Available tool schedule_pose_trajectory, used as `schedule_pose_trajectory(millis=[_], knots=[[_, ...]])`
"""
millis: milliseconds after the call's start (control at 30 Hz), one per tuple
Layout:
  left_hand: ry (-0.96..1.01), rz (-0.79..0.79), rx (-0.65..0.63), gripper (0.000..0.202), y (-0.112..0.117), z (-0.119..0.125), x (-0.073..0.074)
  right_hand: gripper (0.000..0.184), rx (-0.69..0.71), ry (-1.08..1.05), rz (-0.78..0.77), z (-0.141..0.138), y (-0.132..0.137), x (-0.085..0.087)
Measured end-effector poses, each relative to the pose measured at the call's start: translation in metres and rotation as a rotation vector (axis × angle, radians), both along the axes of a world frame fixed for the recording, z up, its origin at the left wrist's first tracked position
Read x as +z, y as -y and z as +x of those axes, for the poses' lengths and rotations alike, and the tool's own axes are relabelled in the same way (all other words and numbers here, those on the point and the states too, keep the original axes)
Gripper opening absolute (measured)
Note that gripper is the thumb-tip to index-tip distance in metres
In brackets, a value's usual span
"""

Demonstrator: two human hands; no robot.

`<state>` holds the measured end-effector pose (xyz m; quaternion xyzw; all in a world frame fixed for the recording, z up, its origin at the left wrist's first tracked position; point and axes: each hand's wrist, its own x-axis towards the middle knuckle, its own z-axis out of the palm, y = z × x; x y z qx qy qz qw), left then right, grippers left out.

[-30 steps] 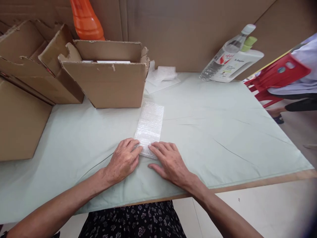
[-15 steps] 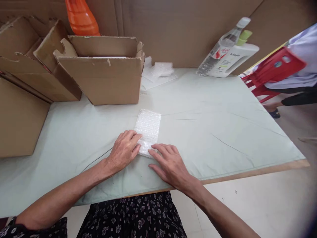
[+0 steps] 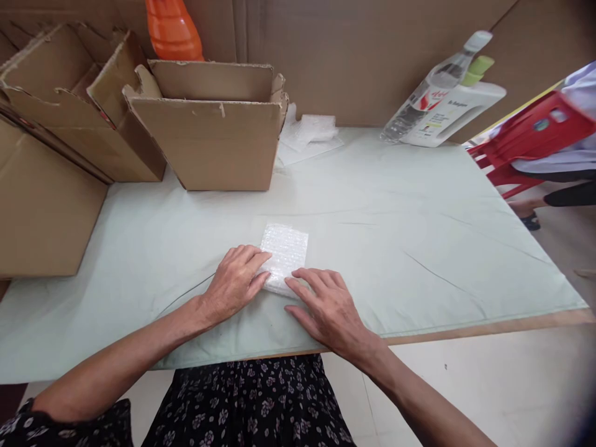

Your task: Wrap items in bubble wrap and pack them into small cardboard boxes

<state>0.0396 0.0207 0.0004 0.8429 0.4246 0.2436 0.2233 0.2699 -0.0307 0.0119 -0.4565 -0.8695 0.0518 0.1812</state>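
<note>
A short piece of clear bubble wrap [image 3: 286,248] lies on the pale green cloth [image 3: 419,236] in front of me. Its near end is rolled up under my fingers. My left hand [image 3: 235,282] rests on the roll's left side with its fingers bent over it. My right hand [image 3: 328,304] presses its fingertips on the roll's right side. What is inside the roll is hidden.
An open cardboard box [image 3: 209,133] stands behind the wrap, with more boxes [image 3: 69,93] to the left. Loose bubble wrap [image 3: 311,130] lies by the back wall. A clear bottle [image 3: 433,93] and a white jug [image 3: 454,115] lean at the back right. A red chair [image 3: 531,136] and a seated person [image 3: 572,155] are beyond the table's right edge.
The flat stretch of bubble wrap has grown much shorter as its near end rolled up under both hands. The hands have stayed close together at the roll.
</note>
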Motion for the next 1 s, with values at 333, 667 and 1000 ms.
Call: schedule_pose_trajectory(millis=[333, 667, 1000], knots=[[0.034, -0.083, -0.103, 0.035, 0.009, -0.005, 0.007, 0.027, -0.071, -0.183, -0.159, 0.007, -0.001, -0.001], [0.489, -0.624, 0.345, 0.066, -0.011, 0.006, 0.011, 0.025, -0.147, -0.178, -0.139, 0.007, -0.039, -0.015], [0.564, -0.755, 0.101, 0.066, 0.008, 0.014, 0.028, 0.054, 0.02, -0.522, -0.653, 0.016, -0.033, 0.008]])
